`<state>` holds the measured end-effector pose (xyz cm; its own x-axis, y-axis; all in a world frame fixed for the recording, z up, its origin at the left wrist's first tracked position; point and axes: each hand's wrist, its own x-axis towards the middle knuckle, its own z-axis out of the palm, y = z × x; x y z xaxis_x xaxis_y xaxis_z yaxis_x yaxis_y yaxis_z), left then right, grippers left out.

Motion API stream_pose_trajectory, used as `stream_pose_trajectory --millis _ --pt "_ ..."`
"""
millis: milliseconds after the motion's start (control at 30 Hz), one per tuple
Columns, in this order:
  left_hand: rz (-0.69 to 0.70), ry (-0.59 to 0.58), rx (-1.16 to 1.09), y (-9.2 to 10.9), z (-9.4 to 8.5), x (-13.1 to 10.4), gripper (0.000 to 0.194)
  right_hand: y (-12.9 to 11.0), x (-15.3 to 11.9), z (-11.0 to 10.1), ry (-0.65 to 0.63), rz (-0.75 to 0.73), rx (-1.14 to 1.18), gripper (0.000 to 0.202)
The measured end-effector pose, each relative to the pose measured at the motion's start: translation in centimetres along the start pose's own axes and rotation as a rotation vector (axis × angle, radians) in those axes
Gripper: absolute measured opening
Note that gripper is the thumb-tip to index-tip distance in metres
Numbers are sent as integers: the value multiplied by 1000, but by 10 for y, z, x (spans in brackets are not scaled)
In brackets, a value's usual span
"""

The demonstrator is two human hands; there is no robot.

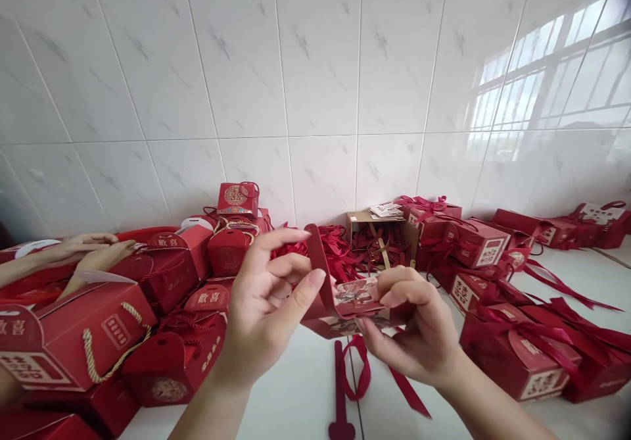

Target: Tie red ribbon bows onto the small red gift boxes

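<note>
A partly folded red cardboard gift box [355, 298] with printed figures is held up between my two hands over the white table. My left hand [271, 302] grips an upright red flap on its left side, the thumb in front and the fingers behind. On the right side, my right hand [419, 328] is closed on the box's edge, its thumb underneath and its curled fingers on top. Directly below hangs or lies a looped dark red ribbon [362, 377]; which one I cannot tell. Beside it on the table is a flat red strip [339, 391] with a rounded end.
Red gift boxes with rope handles [108, 335] are piled at left, where another person's hands [93, 252] work. Ribbon-tied boxes [522, 344] stand at right. Toward the wall [320, 65] are loose ribbons [340, 249] and an open carton [411, 236] with cards [386, 211] on it.
</note>
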<state>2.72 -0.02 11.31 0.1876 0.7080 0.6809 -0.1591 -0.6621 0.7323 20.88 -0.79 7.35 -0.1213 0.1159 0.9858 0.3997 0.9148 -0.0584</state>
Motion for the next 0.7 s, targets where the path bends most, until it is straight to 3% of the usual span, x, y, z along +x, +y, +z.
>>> stream_pose_trajectory --millis 67,133,233,367,533,700 --pt "48 -128 82 2 -7 2 16 0 2 -1 -5 -17 -4 31" --pt "109 -242 147 2 -13 4 19 -1 4 -2 -9 -22 -13 30" --pt "231 -319 267 0 -17 8 18 -1 4 -3 -25 -27 -7 32" --pt "231 -280 326 -2 -11 7 18 -1 2 -2 -47 -19 10 34" --pt "101 -306 189 -2 -3 5 20 1 3 -4 -51 -26 11 32" --pt "9 -243 38 -1 0 6 15 2 4 -7 -31 -11 12 30"
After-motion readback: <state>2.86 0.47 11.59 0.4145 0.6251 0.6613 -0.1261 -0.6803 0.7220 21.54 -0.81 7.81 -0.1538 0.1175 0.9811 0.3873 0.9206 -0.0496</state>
